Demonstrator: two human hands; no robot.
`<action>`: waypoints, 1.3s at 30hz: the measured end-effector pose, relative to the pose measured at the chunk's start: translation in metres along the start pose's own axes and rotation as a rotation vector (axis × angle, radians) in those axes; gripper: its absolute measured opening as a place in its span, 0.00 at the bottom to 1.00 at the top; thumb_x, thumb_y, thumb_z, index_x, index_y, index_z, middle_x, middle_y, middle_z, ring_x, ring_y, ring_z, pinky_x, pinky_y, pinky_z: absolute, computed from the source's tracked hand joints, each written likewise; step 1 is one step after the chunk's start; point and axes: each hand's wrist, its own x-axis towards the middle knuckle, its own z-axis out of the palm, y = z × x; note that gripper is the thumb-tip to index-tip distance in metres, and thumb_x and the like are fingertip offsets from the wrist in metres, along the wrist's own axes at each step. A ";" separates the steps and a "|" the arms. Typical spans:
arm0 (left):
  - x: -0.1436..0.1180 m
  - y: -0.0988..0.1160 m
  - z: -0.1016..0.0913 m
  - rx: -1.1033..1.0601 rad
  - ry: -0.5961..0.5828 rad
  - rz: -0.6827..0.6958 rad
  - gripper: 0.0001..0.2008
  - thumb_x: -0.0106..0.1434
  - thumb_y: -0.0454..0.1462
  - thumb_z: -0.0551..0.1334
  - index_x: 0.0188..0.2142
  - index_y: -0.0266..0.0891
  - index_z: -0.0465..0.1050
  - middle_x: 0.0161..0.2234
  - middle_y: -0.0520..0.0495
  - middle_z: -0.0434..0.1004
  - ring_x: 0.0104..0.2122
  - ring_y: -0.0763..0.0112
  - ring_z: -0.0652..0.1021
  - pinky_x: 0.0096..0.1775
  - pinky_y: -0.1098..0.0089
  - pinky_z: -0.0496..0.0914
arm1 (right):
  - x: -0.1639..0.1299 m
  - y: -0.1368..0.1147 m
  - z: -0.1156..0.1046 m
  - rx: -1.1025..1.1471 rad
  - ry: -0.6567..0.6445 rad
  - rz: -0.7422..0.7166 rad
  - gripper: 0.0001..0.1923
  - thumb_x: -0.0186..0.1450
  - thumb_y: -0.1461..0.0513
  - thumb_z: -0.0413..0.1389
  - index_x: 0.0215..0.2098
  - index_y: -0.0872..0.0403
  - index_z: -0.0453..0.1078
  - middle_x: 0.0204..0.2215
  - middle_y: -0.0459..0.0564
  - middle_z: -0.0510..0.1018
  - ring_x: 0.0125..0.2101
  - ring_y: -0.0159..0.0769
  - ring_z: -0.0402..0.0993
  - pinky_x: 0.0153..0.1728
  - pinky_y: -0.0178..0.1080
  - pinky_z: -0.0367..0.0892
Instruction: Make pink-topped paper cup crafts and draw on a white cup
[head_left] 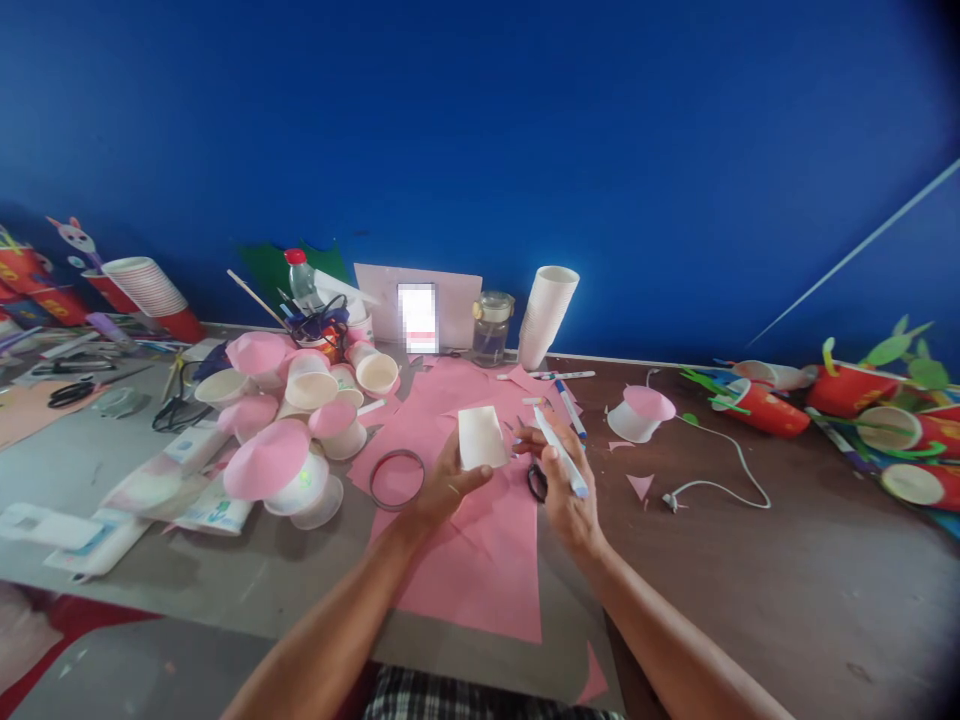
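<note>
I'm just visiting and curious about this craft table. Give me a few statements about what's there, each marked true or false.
1. The left hand holds a white paper cup. True.
2. The right hand holds scissors. False: it holds a marker; the scissors lie on the pink paper.
3. A tall stack of white cups stands near the blue wall. True.
4. The glass jar lies tipped over. False: it stands upright.

- Paper cup (481,437) held in left hand (442,485), above paper sheets (480,560) on worktop (750,580).
- Marker (560,452) in right hand (568,495), right of cup.
- Ring (397,479) left of left hand.
- Cup pile (296,425) farther left.
- Cup stack (549,315) behind, beside jar (492,328).
</note>
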 end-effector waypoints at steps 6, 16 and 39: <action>0.000 -0.005 -0.005 -0.005 -0.015 -0.007 0.27 0.53 0.39 0.71 0.52 0.39 0.69 0.41 0.43 0.78 0.47 0.57 0.74 0.48 0.62 0.65 | 0.000 -0.010 -0.008 -0.086 -0.020 -0.115 0.26 0.70 0.47 0.40 0.41 0.51 0.74 0.30 0.51 0.74 0.32 0.40 0.71 0.41 0.46 0.67; 0.000 -0.004 -0.003 -0.017 -0.040 -0.018 0.26 0.53 0.38 0.71 0.51 0.39 0.70 0.43 0.42 0.78 0.47 0.57 0.74 0.47 0.62 0.66 | 0.000 -0.008 -0.007 -0.047 -0.058 -0.056 0.13 0.65 0.52 0.55 0.38 0.53 0.73 0.25 0.48 0.75 0.25 0.35 0.71 0.26 0.38 0.67; -0.002 -0.002 -0.002 -0.013 -0.091 0.003 0.25 0.55 0.38 0.70 0.52 0.40 0.69 0.47 0.41 0.76 0.48 0.56 0.73 0.48 0.62 0.65 | -0.001 0.000 -0.005 0.060 -0.067 -0.048 0.11 0.67 0.56 0.53 0.41 0.53 0.72 0.28 0.48 0.76 0.28 0.33 0.72 0.27 0.37 0.67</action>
